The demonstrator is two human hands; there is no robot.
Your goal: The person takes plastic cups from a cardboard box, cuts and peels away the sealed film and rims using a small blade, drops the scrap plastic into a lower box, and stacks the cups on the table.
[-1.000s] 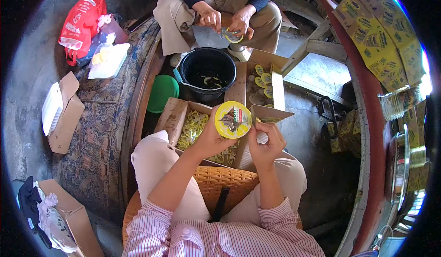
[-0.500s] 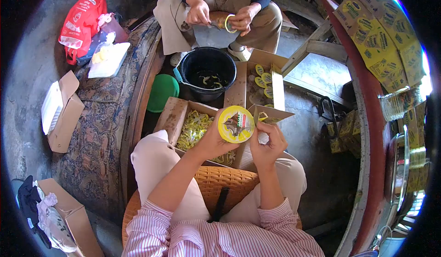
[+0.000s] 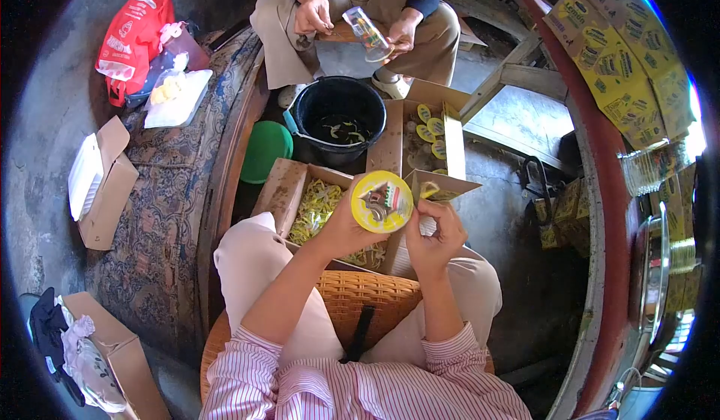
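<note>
My left hand (image 3: 346, 229) is wrapped round a plastic cup (image 3: 382, 202) with a yellow-rimmed lid and a printed star-like window, its top facing me. Just right of the cup, my right hand (image 3: 437, 236) is pinched near its edge, with a small yellow strip (image 3: 429, 190) above the fingertips. Below the hands, an open cardboard box (image 3: 279, 195) holds yellow strips (image 3: 319, 206). Behind it, another box (image 3: 454, 146) contains several yellow-lidded cups (image 3: 435, 127).
A black bucket (image 3: 339, 112) and green lid (image 3: 267, 152) stand ahead. A co-worker (image 3: 356, 0) sits opposite, holding a clear cup (image 3: 367, 33). A wooden frame (image 3: 533, 82) is at right, a red bag (image 3: 136, 41) at far left.
The cup in my left hand has shifted slightly left since the last frame. My right hand has barely moved. The co-worker's cup is now tilted, its clear side showing.
</note>
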